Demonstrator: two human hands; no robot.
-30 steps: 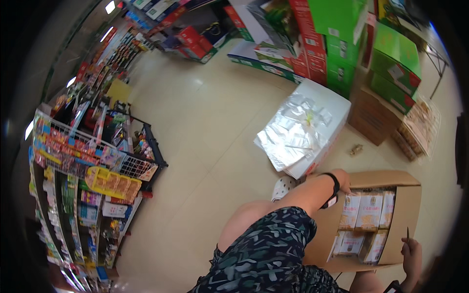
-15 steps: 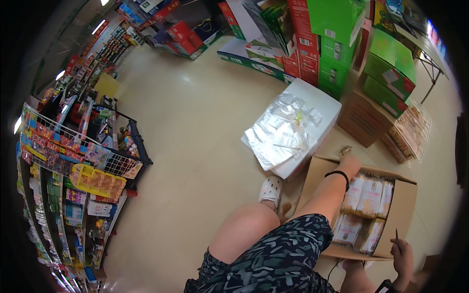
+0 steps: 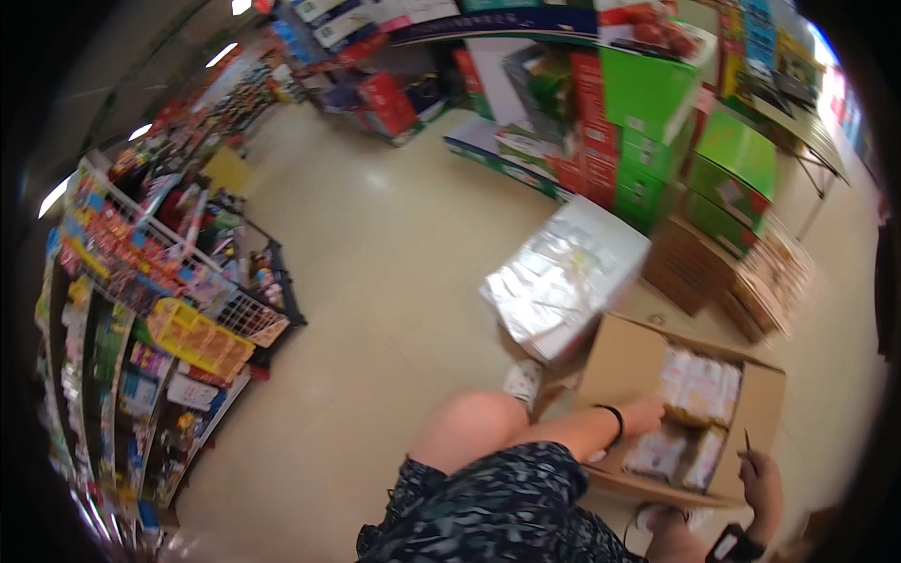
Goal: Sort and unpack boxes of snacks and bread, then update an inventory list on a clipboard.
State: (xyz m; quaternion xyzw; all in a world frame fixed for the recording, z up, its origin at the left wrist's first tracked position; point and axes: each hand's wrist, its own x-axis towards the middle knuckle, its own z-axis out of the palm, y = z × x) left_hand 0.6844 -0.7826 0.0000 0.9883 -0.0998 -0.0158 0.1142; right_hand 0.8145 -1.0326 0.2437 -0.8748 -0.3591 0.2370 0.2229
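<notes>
A large, open, brown cardboard box point(image 3: 619, 361) is sitting on the pale tiled floor point(image 3: 375, 281), holding white plastic-wrapped packs point(image 3: 694, 380) that are looking blurred. The bare left hand point(image 3: 643, 416) is partly covering the packs' left edge; motion blur is hiding its fingertips, so I cannot tell whether they are gripping anything. The bare right hand's point(image 3: 762, 477) fingers are pinching a thin, dark, pointed tool point(image 3: 748, 440), concealing its lower end.
</notes>
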